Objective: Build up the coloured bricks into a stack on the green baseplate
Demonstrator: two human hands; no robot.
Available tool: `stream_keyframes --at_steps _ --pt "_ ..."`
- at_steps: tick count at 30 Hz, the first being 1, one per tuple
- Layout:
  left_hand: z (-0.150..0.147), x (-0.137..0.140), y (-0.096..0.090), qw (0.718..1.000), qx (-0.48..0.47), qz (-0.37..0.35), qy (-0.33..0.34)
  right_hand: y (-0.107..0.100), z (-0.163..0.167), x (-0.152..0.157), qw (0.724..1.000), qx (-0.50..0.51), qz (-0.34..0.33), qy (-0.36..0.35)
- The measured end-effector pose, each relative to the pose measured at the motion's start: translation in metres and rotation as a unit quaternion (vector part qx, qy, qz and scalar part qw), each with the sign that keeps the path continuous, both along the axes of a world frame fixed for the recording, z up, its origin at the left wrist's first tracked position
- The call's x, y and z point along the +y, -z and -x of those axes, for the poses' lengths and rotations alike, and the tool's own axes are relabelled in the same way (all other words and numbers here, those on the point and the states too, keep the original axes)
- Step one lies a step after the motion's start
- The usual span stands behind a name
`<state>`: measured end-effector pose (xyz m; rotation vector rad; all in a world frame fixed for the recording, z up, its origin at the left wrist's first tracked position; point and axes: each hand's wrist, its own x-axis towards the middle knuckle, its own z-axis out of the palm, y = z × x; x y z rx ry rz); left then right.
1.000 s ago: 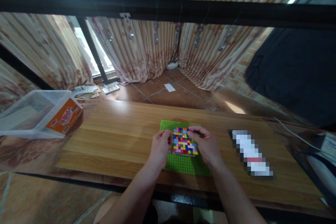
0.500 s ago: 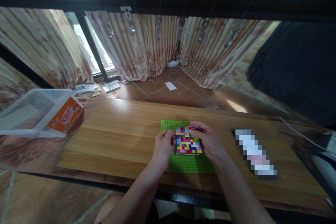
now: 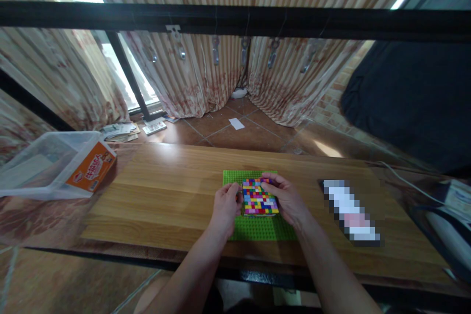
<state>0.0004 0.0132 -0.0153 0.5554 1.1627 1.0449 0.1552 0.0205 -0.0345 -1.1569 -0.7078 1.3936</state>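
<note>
A multicoloured block of toy building bricks lies over the green studded baseplate in the middle of the table. My right hand grips the block from its right side, thumb across the top and fingers around the far edge. Close to the block's left edge, my left hand has its fingers curled and thumb and forefinger pinched together. Whatever those left fingers hold, if anything, is hidden. I cannot tell whether the block touches the baseplate.
A clear plastic bin with an orange label stands at the left end of the wooden table. To the right lies a pixelated flat object. A white cable runs along the right, and a dark bar crosses ahead.
The view has tilted and shifted slightly, so the scene sits a little further left. Both hands keep nearly the same pose at the block.
</note>
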Motion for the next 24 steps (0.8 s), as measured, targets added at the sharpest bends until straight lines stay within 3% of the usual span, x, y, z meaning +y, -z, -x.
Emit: stream_keyframes --at_steps 5,15,20,24 --pt "0.001 -0.001 -0.003 1.000 0.005 0.001 0.002 -0.002 0.000 0.000 0.998 0.054 0.022 0.009" --pt "0.003 0.001 -0.006 1.000 -0.021 -0.009 -0.001 0.002 0.005 0.002 0.999 -0.021 -0.001 0.026" --pt "0.006 -0.001 -0.016 0.995 -0.097 -0.012 -0.006 0.005 0.008 0.003 0.996 -0.073 -0.027 0.041" --pt "0.007 -0.003 -0.029 0.981 -0.189 0.050 -0.002 0.006 0.008 0.000 0.988 -0.124 -0.067 0.064"
